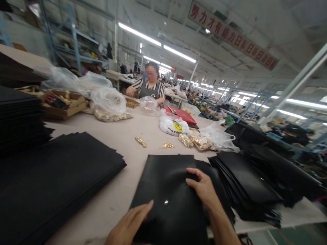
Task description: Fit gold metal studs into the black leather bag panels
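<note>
A black leather sheet (pixel 166 183) with a small metal stud (pixel 166 202) lies flat on the table in front of me. My left hand (pixel 130 223) rests on the sheet's near left edge, fingers together and pointing toward the stud. My right hand (pixel 201 187) lies on the sheet's right side, fingers curled over its edge where it meets more black sheets beneath. Small gold metal fittings (pixel 141 141) lie loose on the table beyond the sheet.
Stacks of black sheets sit at the left (pixel 58 180) and the right (pixel 250 183). Plastic bags of gold hardware (pixel 204 139) and a cardboard tray (pixel 61 102) lie farther back. A person in a striped shirt (pixel 150 89) works at the table's far end.
</note>
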The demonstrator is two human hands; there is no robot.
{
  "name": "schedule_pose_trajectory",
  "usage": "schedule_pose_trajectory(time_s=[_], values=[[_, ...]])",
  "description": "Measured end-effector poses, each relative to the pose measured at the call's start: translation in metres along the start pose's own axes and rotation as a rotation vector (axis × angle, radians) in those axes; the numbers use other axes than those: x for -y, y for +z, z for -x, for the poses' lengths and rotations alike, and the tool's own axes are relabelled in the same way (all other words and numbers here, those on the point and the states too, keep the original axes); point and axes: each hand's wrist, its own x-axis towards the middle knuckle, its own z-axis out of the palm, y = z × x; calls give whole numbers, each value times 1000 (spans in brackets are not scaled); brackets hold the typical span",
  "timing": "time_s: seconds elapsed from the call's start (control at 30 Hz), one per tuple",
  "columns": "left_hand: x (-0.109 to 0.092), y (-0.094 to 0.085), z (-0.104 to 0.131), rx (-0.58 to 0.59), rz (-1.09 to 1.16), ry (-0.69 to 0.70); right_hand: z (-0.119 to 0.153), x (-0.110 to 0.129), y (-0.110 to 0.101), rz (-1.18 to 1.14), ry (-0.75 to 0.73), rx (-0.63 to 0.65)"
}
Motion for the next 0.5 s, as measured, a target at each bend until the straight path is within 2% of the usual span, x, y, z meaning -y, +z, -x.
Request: schedule_pose_trajectory(time_s=[0.07, 0.1, 0.17, 0.23, 0.27, 0.33, 0.4, 0.5], values=[[-19, -4, -5, -99, 491, -388, -3, 12, -47, 150, 7, -42], [-30, -8, -8, -148, 717, -553, -5, 17, -72, 337, -13, -84], [-50, -19, -15, -197, 1109, -742, -10, 22, -111, 816, -105, -346], [-67, -28, -19, -239, 1377, -816, -6, 21, -125, 1023, -143, -472], [-73, -31, -21, -258, 1464, -833, 0, 19, -120, 1006, -142, -468], [-81, -35, -22, -292, 1551, -842, 20, 12, -88, 826, -181, -319], [-82, -35, -21, -313, 1563, -830, 45, 6, -38, 651, -330, -69], [-77, -34, -18, -296, 1484, -805, 74, 4, 40, 564, -604, 268]])
